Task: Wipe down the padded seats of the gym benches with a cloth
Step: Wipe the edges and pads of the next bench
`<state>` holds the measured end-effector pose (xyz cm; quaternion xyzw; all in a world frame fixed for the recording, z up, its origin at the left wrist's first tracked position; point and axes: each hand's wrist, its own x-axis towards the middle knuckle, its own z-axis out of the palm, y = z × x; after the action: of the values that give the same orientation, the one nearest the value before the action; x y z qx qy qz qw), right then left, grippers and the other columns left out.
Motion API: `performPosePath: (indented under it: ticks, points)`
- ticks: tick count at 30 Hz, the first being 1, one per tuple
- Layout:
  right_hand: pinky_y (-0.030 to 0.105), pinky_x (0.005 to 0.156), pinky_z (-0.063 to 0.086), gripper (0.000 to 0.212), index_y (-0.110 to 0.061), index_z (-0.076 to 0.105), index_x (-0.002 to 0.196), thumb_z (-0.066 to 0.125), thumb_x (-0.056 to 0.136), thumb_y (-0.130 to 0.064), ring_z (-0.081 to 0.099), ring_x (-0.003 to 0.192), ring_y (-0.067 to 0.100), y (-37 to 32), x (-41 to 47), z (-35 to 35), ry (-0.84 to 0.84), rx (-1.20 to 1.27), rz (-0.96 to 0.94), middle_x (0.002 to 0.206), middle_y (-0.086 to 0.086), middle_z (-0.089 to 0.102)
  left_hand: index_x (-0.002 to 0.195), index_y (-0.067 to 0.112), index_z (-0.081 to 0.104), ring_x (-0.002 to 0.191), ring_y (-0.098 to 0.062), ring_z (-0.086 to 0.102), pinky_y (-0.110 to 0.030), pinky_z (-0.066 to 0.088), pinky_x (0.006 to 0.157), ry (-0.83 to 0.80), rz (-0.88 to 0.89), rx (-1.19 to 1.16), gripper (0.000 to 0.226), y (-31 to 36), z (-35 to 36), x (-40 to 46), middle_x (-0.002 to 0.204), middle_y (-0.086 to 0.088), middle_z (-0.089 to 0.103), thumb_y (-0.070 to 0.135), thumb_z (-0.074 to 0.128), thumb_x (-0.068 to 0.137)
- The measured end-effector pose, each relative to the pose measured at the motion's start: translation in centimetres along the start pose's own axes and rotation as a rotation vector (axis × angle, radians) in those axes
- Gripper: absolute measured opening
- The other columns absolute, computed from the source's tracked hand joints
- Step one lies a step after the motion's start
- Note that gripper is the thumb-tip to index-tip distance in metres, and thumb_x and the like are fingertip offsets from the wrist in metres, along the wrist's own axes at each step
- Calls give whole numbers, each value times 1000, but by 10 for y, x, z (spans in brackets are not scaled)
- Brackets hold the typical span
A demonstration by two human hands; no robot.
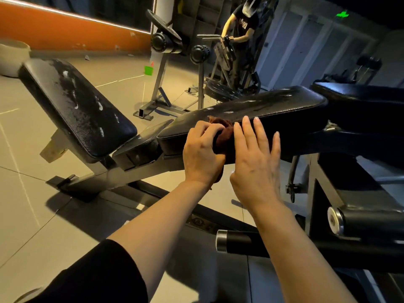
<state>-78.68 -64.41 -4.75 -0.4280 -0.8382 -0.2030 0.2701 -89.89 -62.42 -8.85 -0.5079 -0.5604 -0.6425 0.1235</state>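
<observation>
Left hand (203,153) closed on dark red cloth (220,136), pressing it to near side edge of seat pad (251,110). Right hand (255,158) flat, fingers spread, empty, just right of cloth. Pad's long axis runs right and away; unwiped length lies rightward.

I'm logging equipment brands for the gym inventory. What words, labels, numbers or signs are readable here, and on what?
None can be read.
Green sign high on the far wall: glowing, too blurred.
Round emblem on the bench frame: too dark.
Shirt print on the far person: too small.
</observation>
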Motion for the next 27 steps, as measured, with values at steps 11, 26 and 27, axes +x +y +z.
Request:
performPosePath:
  ticks: [11,26,27]
  points:
    - [57,114,-14,80,-20,13,154,55,87,-10,-16,149,23,-32,13,12,-228,-157,-71,163,6,-3,109,9,65,90,-30,56,-25,40,71,-27,-146,154,46,-52,-33,-20,106,-13,61,-1,74,65]
    - [55,114,-13,79,-19,16,154,56,87,-8,-11,149,24,-57,18,27,-227,-119,-40,163,7,3,120,14,58,110,-24,50,-23,36,84,81,-445,251,40,-82,-62,-12,123,-8,54,14,72,82]
    - [55,114,-12,79,-19,16,154,56,87,-8,-11,149,25,-56,18,27,-223,-115,-42,163,8,3,118,14,58,108,-24,50,-24,39,84,77,-439,238,40,-78,-60,-12,121,-8,53,15,73,81]
